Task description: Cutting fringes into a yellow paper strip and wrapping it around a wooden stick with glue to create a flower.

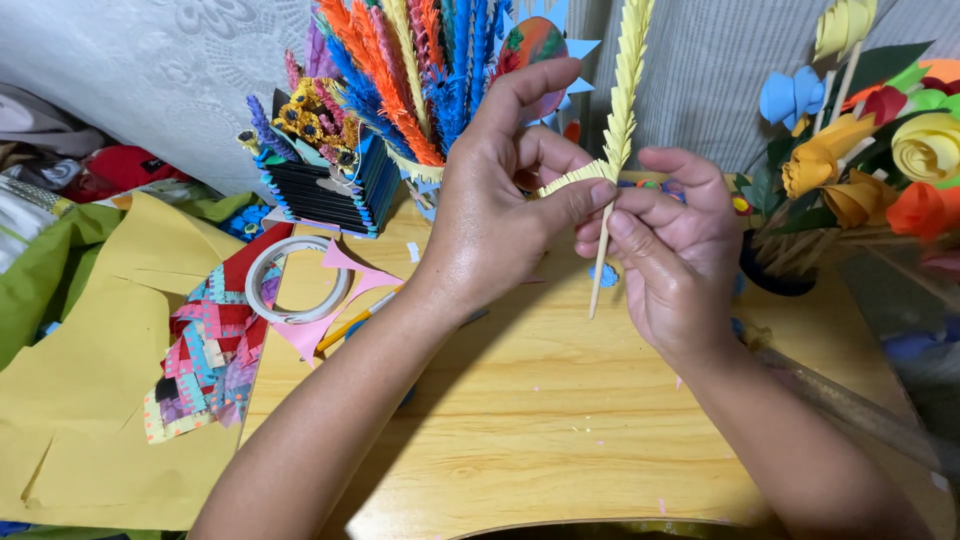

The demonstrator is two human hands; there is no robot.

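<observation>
Fingers of the left hand (500, 215) pinch a loose yellow paper strip (575, 178), held above the wooden table (540, 420) where it meets the thin stick (600, 270). The right hand (675, 260) grips that stick between thumb and fingers. Behind stands a holder of colourful paper stems (400, 70), and a tape roll (295, 280) lies to the left.

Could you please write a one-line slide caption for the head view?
Left hand and right hand wind fringed yellow paper strip around thin wooden stick above wooden table.

The yellow fringed paper stalk (627, 90) runs off the top edge; paper flowers (880, 150) at right are blurred
</observation>
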